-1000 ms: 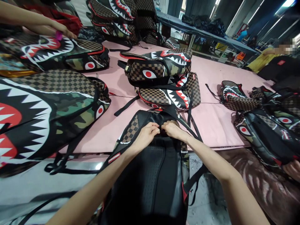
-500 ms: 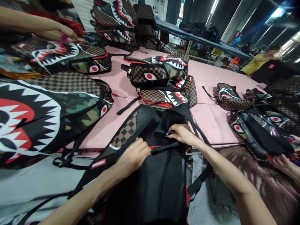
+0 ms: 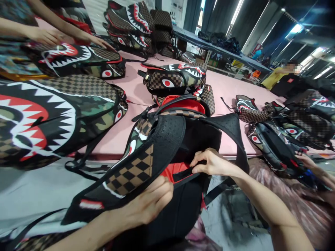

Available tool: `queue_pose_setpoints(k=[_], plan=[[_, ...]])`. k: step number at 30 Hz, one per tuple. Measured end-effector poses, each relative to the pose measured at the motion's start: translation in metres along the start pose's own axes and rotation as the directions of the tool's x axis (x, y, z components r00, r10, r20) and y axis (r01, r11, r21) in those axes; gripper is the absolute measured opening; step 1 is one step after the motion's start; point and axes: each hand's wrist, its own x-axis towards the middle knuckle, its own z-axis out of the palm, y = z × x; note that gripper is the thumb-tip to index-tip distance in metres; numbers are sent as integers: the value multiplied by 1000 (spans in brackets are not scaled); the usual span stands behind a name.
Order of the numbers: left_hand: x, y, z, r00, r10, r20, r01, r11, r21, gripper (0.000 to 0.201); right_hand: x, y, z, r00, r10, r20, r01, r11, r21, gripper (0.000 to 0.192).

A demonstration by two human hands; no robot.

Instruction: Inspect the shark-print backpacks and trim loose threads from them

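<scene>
Here, a bag [image 3: 183, 205] with its pocket [image 3: 170, 170] pulled open

The bag is in front of the wearer, its back panel facing them and its top reaching over the near edge of the pink table [image 3: 227, 90]. Thumb and fingers of the right hand [image 3: 209, 162] pinch the pocket's black edge, red lining showing beside them. The left hand [image 3: 154, 198] curls at the other side, just below the checked strap [image 3: 133, 170]; its fingertips are hidden, so I cannot tell what it grips. Above, the main opening [image 3: 196, 104] gapes, also red inside. Behind it sits a stack [image 3: 167, 82]; a large bag [image 3: 102, 111] is at left. Beyond that, a co-worker's hands [image 3: 45, 36] are over a farther bag [image 3: 91, 66]. At right, another person's hand [image 3: 306, 160] is at a black bag [image 3: 277, 150].
</scene>
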Motion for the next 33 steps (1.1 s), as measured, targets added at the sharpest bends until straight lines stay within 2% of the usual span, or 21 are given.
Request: queue_pose_setpoints(k=[3,6,10,13,16,18,21,23,24,26,27,28,30,33], plan=[[-1,3,5,1000,-13,28,13,1000,6,21,4,-5,7,1000,4,3,-4,1000,-15,11],[3,2,8,994,-81,74,78,996,38,22,8,-4,16,999,45,-24,-45,999,28,12],[7,-1,8,997,-69,26,68,996,54,19,13,2,29,986,151,-72,-121,943,310,15],[9,-4,11,996,-87,-7,87,996,-30,21,18,6,35,949,269,-164,-141,827,545,19],[8,-10,19,989,-147,-8,146,987,-72,21,29,12,37,877,412,-247,-123,691,713,26],[7,-16,23,982,-191,2,191,979,-78,18,38,17,39,849,437,-297,-86,669,738,28],[8,-28,23,956,-290,37,292,948,-125,18,52,23,42,846,410,-341,-42,689,724,28],[13,-37,21,887,-444,124,459,878,-138,20,60,26,45,856,396,-332,-52,706,707,26],[18,-41,19,827,-525,201,552,826,-116,19,64,26,46,861,388,-329,-62,722,689,23],[30,-50,17,675,-637,373,685,729,5,23,70,27,47,865,383,-324,-91,755,649,19],[36,-54,16,605,-664,439,709,700,83,29,73,27,48,866,384,-322,-108,770,629,18],[43,-58,16,553,-673,491,707,691,150,31,75,27,47,867,382,-319,-126,788,602,17],[54,-65,18,491,-666,561,679,696,233,24,77,27,46,878,366,-308,-163,834,526,16],[62,-69,22,458,-644,613,657,710,255,23,77,28,44,902,346,-260,-229,891,392,15]])
